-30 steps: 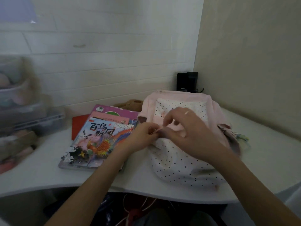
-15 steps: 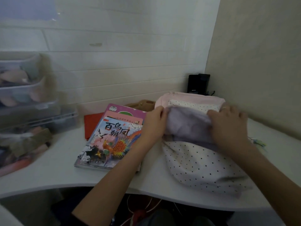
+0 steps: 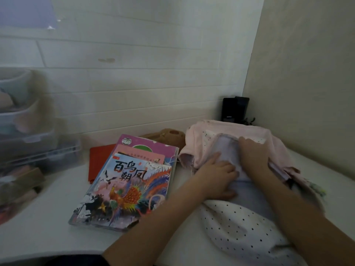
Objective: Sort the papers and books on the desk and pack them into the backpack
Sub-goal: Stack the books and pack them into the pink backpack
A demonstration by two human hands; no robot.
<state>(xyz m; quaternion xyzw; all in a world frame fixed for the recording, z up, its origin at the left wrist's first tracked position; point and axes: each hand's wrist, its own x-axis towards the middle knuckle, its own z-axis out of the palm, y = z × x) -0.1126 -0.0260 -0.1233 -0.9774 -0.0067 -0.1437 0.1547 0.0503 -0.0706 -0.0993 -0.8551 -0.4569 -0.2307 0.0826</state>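
Observation:
A pink backpack (image 3: 226,129) with a white polka-dot front (image 3: 240,223) lies on the desk at the right, its opening spread so the lilac lining (image 3: 226,146) shows. My left hand (image 3: 217,175) lies on the lining at the near side of the opening, fingers fairly straight and pressing down. My right hand (image 3: 251,152) reaches into the far side, fingers curled on the opening's upper edge. Left of the backpack lies a stack of books: a phoenix picture book (image 3: 124,189) on top, a purple book (image 3: 146,144) beneath. A red sheet (image 3: 99,160) sticks out under the stack.
Clear plastic drawers (image 3: 28,131) with blurred clutter stand at the far left. A brown object (image 3: 167,135) sits behind the books by the wall. A black device (image 3: 234,109) stands in the back corner. The white desk edge (image 3: 57,252) curves across the front.
The backpack opening has gone from pinched together to pulled wide. My left hand slid from the opening's left edge onto the lining, and my right hand moved in from the right edge.

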